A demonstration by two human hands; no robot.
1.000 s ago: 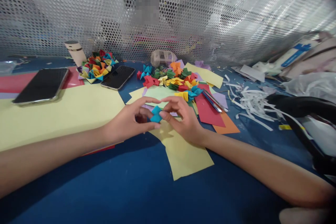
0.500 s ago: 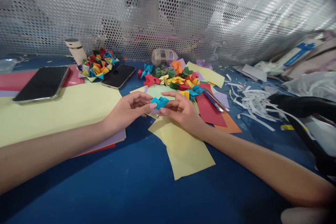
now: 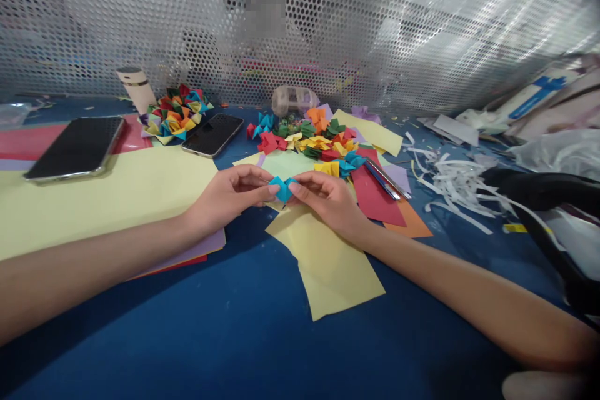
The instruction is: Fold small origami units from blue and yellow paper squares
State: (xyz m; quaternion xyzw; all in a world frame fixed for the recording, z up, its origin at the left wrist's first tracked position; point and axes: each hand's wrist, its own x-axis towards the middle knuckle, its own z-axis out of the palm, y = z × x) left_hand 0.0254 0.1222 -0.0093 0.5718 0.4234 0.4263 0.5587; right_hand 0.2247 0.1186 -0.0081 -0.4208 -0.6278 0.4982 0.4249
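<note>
Blue paper (image 3: 282,190) is pinched by our left hand (image 3: 229,192) and right hand (image 3: 330,199); if we pull unevenly or press too hard, it may unfold or crumple.

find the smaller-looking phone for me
In the head view, the smaller-looking phone lies left of centre, just right of the folded-paper cluster, by the far edge of the big yellow sheet, beyond the left hand.

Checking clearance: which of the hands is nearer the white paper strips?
Right. The right hand sits left of the white paper strips, apart from them; the left hand is farther left.
</note>
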